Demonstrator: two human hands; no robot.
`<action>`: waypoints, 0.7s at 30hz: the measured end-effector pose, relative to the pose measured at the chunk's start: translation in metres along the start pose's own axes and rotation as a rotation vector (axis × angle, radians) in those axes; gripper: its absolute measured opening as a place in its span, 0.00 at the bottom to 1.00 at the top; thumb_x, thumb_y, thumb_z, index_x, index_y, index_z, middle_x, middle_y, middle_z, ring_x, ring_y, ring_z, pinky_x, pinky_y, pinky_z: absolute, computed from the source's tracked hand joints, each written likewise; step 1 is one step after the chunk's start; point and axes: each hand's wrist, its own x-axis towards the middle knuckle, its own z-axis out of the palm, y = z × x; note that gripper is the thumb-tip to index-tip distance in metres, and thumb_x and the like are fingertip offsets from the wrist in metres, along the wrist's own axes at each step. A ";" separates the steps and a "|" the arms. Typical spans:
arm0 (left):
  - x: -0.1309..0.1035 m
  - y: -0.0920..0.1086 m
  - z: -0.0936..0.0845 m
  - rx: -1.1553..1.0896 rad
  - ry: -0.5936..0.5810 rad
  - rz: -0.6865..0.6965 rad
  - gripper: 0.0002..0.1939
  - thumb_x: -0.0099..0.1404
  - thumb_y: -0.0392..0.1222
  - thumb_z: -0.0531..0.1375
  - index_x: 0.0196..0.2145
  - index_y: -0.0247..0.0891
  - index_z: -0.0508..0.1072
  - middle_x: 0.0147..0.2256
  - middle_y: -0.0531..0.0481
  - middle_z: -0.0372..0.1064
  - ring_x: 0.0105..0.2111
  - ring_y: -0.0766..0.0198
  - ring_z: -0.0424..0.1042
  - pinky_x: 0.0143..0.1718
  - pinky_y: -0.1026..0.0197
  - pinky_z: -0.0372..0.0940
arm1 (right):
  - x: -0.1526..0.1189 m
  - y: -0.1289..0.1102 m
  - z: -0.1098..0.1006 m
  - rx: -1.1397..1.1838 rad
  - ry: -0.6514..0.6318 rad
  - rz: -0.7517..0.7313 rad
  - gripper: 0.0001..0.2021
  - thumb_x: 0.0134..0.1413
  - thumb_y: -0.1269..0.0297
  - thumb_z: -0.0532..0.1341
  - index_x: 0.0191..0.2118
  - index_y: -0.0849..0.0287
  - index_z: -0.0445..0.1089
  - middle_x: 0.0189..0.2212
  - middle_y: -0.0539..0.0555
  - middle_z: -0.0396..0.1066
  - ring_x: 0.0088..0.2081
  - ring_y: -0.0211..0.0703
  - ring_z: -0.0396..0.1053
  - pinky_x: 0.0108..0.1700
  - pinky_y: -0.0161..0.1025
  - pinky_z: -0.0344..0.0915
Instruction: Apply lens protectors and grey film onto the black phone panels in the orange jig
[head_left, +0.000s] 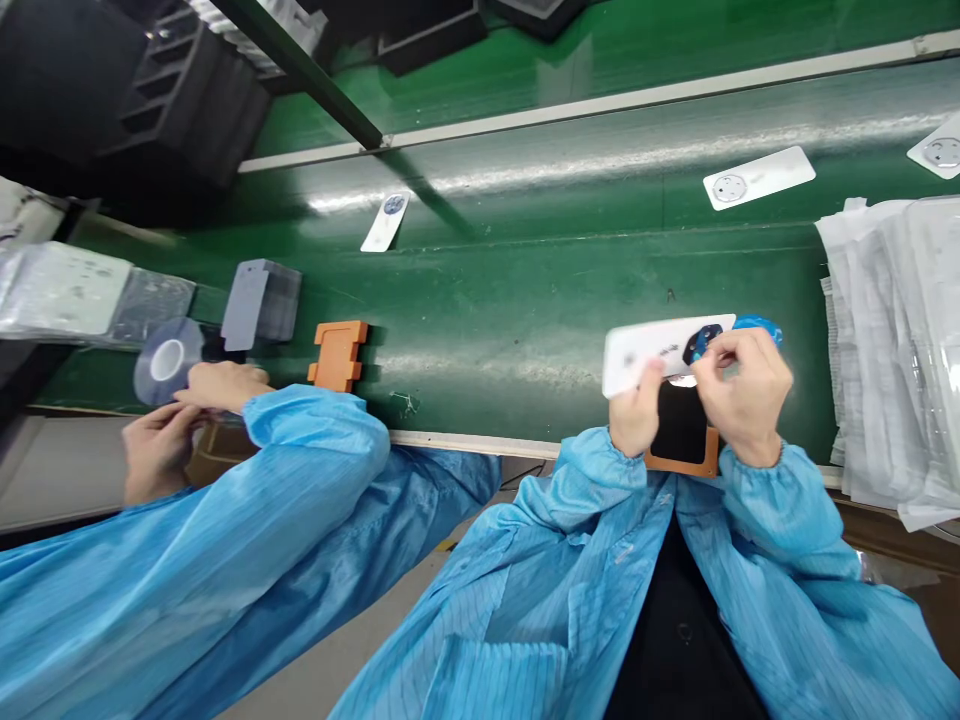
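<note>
My left hand (636,412) grips the lower left part of a white card-like panel (641,345), its thumb on the front face. At the panel's right end is a round dark patch with bits of blue. The closed fingers of my right hand (742,385) pinch at that patch; what exactly they hold is too small to make out. Below the panel, at the bench edge, a dark flat piece (681,425) lies in an orange frame (686,466). A blue round object (759,328) shows partly behind my right hand.
On the left, a co-worker's hands (225,385) are beside a tape roll (166,360), grey blocks (259,305) and an orange fixture (338,356). White panels (772,178) lie farther back on the green bench (510,300). Plastic-wrapped stacks (892,350) stand right.
</note>
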 end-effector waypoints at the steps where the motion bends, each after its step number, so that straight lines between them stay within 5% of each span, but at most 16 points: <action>1: 0.006 0.002 -0.003 -0.092 0.048 -0.095 0.28 0.72 0.60 0.62 0.59 0.37 0.76 0.55 0.40 0.78 0.55 0.47 0.79 0.62 0.41 0.72 | 0.005 0.013 -0.004 -0.040 -0.026 0.091 0.06 0.54 0.70 0.59 0.29 0.53 0.65 0.30 0.54 0.72 0.32 0.46 0.71 0.38 0.45 0.69; 5: 0.027 0.016 -0.017 -0.272 0.096 -0.286 0.30 0.72 0.53 0.65 0.65 0.35 0.69 0.53 0.37 0.79 0.50 0.47 0.82 0.56 0.39 0.76 | 0.024 0.073 -0.019 -0.302 -0.228 0.429 0.06 0.50 0.66 0.62 0.25 0.53 0.66 0.25 0.52 0.67 0.31 0.49 0.68 0.42 0.51 0.68; 8: 0.032 0.025 -0.027 -0.198 0.085 -0.190 0.30 0.70 0.53 0.66 0.64 0.36 0.71 0.56 0.38 0.77 0.53 0.46 0.80 0.57 0.39 0.76 | 0.029 0.096 -0.033 -0.417 -0.359 0.472 0.10 0.53 0.63 0.63 0.23 0.54 0.66 0.21 0.51 0.64 0.29 0.48 0.65 0.41 0.51 0.66; 10: 0.031 0.028 -0.035 -0.035 0.019 -0.045 0.27 0.69 0.55 0.66 0.60 0.37 0.76 0.56 0.40 0.78 0.55 0.46 0.79 0.60 0.41 0.75 | 0.026 0.089 -0.045 -0.418 -0.316 0.437 0.11 0.57 0.60 0.63 0.25 0.55 0.67 0.23 0.52 0.68 0.30 0.47 0.66 0.41 0.50 0.67; 14: 0.029 0.032 -0.048 0.510 -0.453 0.409 0.19 0.76 0.49 0.58 0.58 0.41 0.79 0.59 0.44 0.76 0.62 0.51 0.74 0.68 0.48 0.68 | 0.009 0.047 -0.064 -0.179 -0.210 0.098 0.06 0.65 0.61 0.61 0.42 0.54 0.74 0.40 0.56 0.79 0.38 0.48 0.76 0.44 0.48 0.72; 16: 0.030 0.029 -0.053 0.760 -0.679 0.625 0.20 0.78 0.43 0.55 0.63 0.41 0.74 0.64 0.43 0.70 0.66 0.53 0.69 0.70 0.48 0.65 | -0.004 0.031 -0.065 -0.060 -0.259 -0.157 0.12 0.65 0.65 0.62 0.53 0.52 0.74 0.49 0.56 0.79 0.46 0.49 0.78 0.50 0.47 0.75; 21: 0.030 0.011 -0.055 1.146 -0.795 0.876 0.22 0.79 0.35 0.49 0.66 0.39 0.67 0.65 0.40 0.69 0.69 0.55 0.64 0.70 0.48 0.65 | -0.035 0.028 -0.049 -0.143 -0.360 -0.486 0.19 0.67 0.76 0.58 0.59 0.57 0.72 0.55 0.60 0.78 0.55 0.51 0.77 0.56 0.47 0.74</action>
